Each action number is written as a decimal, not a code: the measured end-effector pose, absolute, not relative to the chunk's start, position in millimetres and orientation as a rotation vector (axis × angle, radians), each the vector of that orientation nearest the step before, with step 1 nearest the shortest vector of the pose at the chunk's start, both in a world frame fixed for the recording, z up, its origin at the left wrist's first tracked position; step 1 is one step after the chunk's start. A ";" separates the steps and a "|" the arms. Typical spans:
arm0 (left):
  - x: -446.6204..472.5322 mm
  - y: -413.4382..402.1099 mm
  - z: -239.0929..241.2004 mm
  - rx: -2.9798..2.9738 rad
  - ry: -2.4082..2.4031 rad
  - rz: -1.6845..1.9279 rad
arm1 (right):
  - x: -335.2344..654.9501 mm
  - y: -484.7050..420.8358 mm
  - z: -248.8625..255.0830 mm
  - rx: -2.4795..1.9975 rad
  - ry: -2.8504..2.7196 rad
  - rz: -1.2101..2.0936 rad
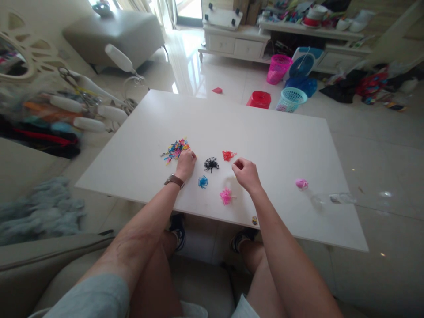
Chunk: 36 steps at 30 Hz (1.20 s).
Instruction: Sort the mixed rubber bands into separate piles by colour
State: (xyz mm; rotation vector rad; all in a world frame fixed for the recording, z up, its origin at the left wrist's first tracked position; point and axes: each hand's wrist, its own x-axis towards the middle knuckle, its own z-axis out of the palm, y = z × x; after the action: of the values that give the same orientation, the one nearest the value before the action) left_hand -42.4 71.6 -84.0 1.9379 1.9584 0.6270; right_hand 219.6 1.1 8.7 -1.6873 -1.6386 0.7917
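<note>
My left hand (187, 163), with a brown watch (174, 180) on its wrist, is at the right edge of a mixed pile of small, thin coloured pieces (175, 151). Its fingers are bent and pressed together; what they hold is hidden. My right hand (245, 173) is just right of a small red pile (228, 155), thumb and fingers pinched above the table, on something too small to make out. Between my hands lie a black pile (211, 164), a blue pile (203, 181) and, nearer me, a pink pile (225, 196). The pieces look like little loops or clips.
The white table (265, 137) stands before my seat. On its right are a pink-purple item (301, 184) and a clear glass (342, 198) lying sideways. A small cartoon sticker (255, 220) is at the near edge. Baskets (291, 100) and a red stool (259, 99) stand beyond.
</note>
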 end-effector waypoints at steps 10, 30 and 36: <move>-28.1 67.0 -56.8 1.479 1.867 0.914 | 220.1 0.8 11.4 -1.684 -1.636 0.785; 37.3 19.4 -14.9 1.057 1.023 0.946 | 231.5 8.0 2.1 -1.478 -1.555 0.939; 35.4 18.2 -14.3 1.189 1.126 0.880 | 267.9 12.7 -24.3 -1.935 -1.559 0.808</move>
State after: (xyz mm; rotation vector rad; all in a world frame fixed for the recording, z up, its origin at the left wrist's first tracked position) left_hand 35.4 18.2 -14.3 1.1888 1.1258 0.8805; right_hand 267.9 12.7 -24.3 -1.9346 -1.5594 0.8079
